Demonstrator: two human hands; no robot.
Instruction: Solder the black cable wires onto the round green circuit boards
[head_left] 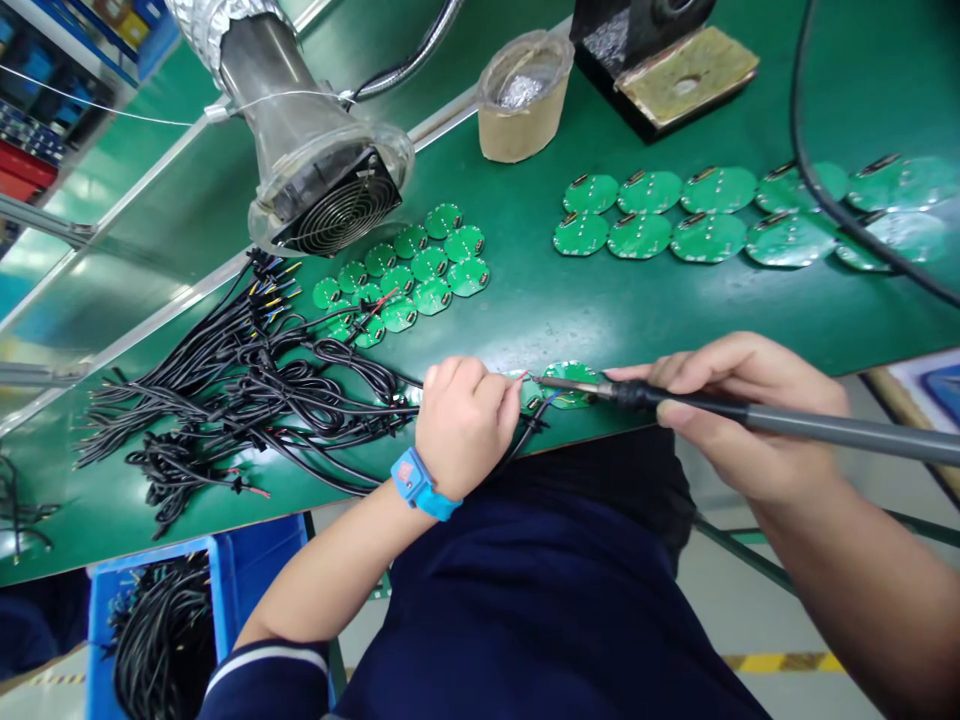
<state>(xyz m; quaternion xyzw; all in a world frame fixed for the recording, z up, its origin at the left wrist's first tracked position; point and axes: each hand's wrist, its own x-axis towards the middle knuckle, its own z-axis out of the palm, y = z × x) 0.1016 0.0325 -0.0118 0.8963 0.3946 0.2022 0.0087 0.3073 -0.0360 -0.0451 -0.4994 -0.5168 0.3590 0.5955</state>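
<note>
Iron (795, 424) is gripped pencil-style by right hand (772, 375); red wire (520, 377) is seemingly pinched by left hand (469, 425), fingers closed, just beside iron's tip. Board (574, 370) is partly covered by iron. Wire should be held still, tip kept steady, fingers kept off iron's metal.

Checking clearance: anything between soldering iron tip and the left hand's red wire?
Nothing visible: the soldering iron in the right hand crosses over a circuit board, its tip close to the red wire held by the left hand. Contact is unclear.
</note>
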